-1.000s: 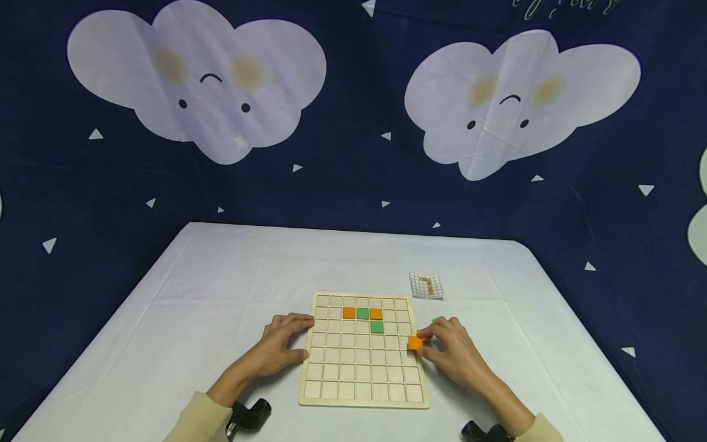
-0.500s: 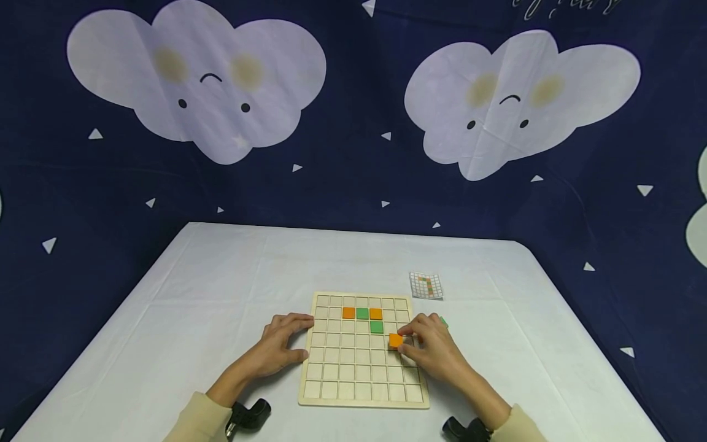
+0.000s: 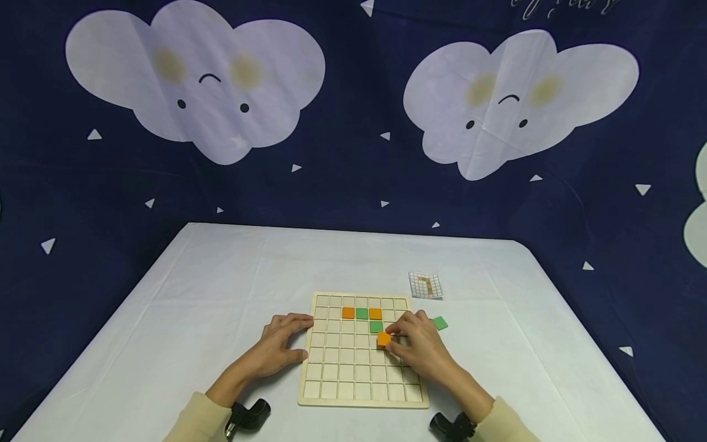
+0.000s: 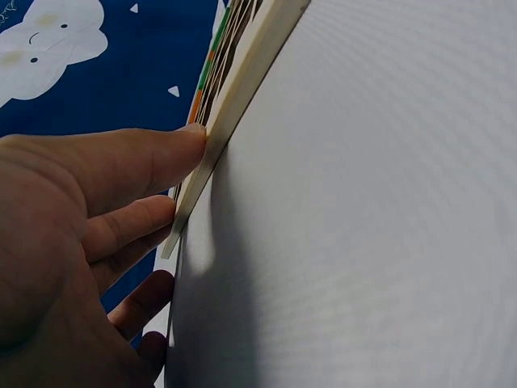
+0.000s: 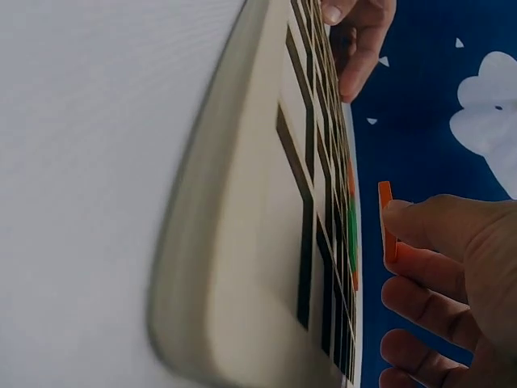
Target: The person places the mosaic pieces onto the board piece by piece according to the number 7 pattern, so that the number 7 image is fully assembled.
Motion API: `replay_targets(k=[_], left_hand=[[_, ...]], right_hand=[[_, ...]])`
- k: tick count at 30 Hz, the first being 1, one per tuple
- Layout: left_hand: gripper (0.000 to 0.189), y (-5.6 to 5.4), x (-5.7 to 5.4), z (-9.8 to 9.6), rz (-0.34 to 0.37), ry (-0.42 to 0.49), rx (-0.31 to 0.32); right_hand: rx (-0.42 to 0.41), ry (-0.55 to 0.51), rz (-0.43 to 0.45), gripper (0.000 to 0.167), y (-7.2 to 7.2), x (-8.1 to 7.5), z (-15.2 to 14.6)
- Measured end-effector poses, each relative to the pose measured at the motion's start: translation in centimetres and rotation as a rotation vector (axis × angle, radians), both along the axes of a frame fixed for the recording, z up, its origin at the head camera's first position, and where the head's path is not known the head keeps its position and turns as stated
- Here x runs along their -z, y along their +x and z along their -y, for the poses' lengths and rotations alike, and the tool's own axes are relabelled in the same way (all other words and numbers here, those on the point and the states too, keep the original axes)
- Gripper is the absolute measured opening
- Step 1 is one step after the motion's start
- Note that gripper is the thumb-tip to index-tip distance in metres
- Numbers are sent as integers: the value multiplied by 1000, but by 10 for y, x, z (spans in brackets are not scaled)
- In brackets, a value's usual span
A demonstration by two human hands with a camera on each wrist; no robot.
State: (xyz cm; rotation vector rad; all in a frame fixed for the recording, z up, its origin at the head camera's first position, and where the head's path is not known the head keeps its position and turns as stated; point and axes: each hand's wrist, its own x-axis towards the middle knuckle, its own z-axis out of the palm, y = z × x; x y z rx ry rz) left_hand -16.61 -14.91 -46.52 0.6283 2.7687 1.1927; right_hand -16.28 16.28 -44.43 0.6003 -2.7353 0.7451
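Observation:
In the head view, my right hand [image 3: 422, 350] pinches an orange square tile [image 3: 383, 341] between thumb and fingertips. The tile is over the wooden grid board [image 3: 331, 371], just below a green tile [image 3: 375, 326] in the grid. The right wrist view shows the held orange tile [image 5: 384, 194] edge-on, raised off the board. My left hand [image 3: 276, 347] rests at the board's left edge, thumb and fingers spread along it; the left wrist view shows fingertips touching the rim. Further up the board sit an orange tile [image 3: 348, 313], a green tile [image 3: 361, 314] and another orange tile [image 3: 375, 314] in a row.
A loose green tile [image 3: 440, 323] lies on the white table [image 3: 193, 294] beyond my right hand. Behind the board's far right corner lies a small printed pattern card [image 3: 426, 286]. A dark blue cloth [image 3: 353, 184] with clouds hangs behind the table.
My right hand has carried the orange tile leftward from the board's right edge to over the grid, uncovering the loose green tile. My left hand has stayed in place.

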Motion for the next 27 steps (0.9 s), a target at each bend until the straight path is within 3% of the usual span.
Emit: replay_targets(k=[27], left_hand=[[56, -1, 0, 0, -2, -8, -5]], right_hand=[[-16, 98, -25, 18, -7, 9, 11]])
